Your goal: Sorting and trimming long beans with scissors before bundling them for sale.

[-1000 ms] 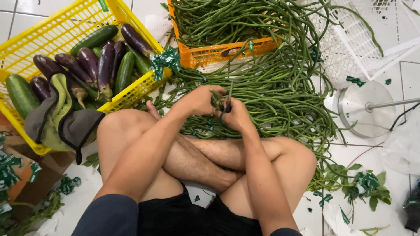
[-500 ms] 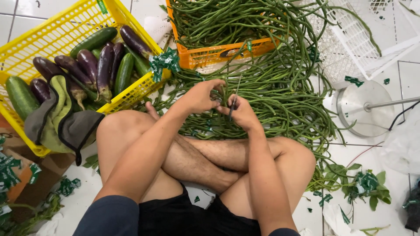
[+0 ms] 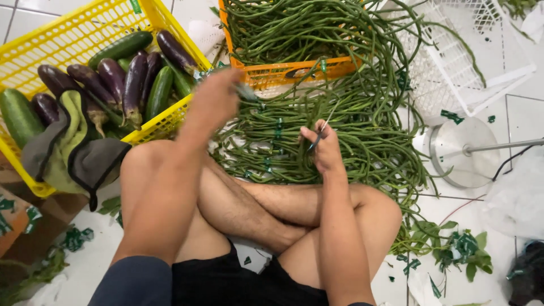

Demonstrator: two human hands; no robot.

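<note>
Step in hand, as judged: gathering long beans (image 3: 340,124) into bunches. The beans lie heaped on the floor (image 3: 504,113) at 12 o'clock from the crossed legs. The right hand (image 3: 324,148) rests on the heap, fingers pinching a thin strand. The left hand (image 3: 214,101) is raised at 10 o'clock, blurred; its finger state cannot be told. The next move likely calls for both hands meeting at the heap.

Containers:
- Orange crate (image 3: 294,72), 12 o'clock: long beans.
- Yellow crate (image 3: 68,39), 10 o'clock: eggplants (image 3: 134,85), cucumbers (image 3: 120,49), a cloth (image 3: 68,153).
- White basket (image 3: 470,56), 2 o'clock: no contents visible.
</note>
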